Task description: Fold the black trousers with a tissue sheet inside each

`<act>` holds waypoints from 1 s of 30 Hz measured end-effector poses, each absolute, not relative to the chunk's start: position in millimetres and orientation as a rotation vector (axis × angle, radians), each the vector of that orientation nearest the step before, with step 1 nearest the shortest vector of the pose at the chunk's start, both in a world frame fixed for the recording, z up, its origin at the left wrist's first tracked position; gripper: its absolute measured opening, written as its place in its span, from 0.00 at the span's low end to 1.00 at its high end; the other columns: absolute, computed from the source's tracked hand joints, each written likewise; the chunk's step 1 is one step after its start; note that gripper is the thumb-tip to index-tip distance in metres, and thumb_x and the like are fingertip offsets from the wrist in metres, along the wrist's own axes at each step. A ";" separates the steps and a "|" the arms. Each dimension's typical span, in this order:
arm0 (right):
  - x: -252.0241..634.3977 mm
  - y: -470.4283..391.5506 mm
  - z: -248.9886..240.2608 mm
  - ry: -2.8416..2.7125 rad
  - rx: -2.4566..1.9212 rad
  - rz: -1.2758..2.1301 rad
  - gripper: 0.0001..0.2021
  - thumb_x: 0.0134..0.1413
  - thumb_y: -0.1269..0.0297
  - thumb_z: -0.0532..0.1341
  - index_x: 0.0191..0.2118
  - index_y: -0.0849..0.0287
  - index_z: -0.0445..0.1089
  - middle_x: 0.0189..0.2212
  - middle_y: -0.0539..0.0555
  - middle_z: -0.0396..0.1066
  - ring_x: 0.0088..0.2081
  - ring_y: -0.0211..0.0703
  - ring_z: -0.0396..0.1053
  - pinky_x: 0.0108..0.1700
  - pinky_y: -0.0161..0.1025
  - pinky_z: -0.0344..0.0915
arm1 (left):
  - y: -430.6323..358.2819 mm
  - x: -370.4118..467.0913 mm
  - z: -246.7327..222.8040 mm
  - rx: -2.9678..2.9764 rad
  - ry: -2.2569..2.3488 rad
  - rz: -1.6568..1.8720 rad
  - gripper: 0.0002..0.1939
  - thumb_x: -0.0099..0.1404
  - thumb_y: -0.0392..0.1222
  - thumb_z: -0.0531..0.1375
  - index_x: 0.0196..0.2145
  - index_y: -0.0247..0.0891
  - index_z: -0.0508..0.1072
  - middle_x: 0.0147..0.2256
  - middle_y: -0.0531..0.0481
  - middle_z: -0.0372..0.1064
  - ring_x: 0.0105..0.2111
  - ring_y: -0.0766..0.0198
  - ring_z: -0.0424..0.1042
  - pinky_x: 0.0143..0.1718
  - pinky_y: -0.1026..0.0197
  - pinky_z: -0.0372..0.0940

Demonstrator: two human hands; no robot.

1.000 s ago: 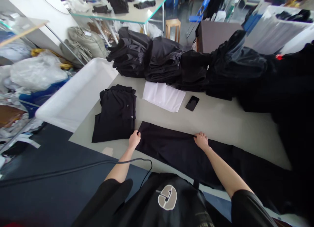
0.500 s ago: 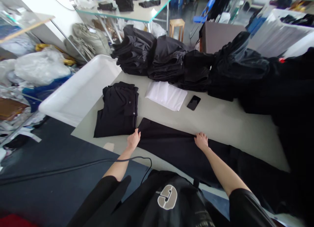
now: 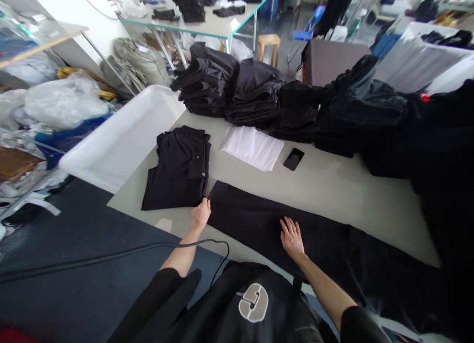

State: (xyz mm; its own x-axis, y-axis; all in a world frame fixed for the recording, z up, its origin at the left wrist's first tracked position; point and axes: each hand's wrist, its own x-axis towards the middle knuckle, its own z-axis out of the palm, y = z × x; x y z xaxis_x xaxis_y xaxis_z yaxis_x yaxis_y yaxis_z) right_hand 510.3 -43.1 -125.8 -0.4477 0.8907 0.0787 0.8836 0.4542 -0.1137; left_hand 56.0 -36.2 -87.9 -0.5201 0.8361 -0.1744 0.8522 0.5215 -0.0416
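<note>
Under right hand [image 3: 292, 238]: cloth [image 3: 248, 210] (left hand [image 3: 201, 213] gripping end).

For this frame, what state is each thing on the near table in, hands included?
Long black garment: spread out lengthwise
Left hand: closed on the garment's end
Right hand: open over the garment, fingers apart
Left-side black clothing: folded
Phone: lying flat, dark
White sheet: laid out, slightly rippled
Back clothing piles: stacked

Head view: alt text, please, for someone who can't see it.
The left hand grips the left end of a long black cloth on a table; the right hand is open over the cloth. A folded black garment lies to the left; beyond are flat white material, a phone and stacked dark clothes.
</note>
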 end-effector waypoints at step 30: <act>522.9 -70.4 -148.6 -2.505 -1.751 0.152 0.37 0.63 0.63 0.55 0.76 0.50 0.48 0.73 0.55 0.53 0.72 0.55 0.55 0.74 0.59 0.45 | 336.5 19.4 -61.3 0.911 2.551 0.346 0.24 0.65 0.43 0.64 0.52 0.20 0.68 0.51 0.19 0.73 0.51 0.42 0.75 0.47 0.48 0.69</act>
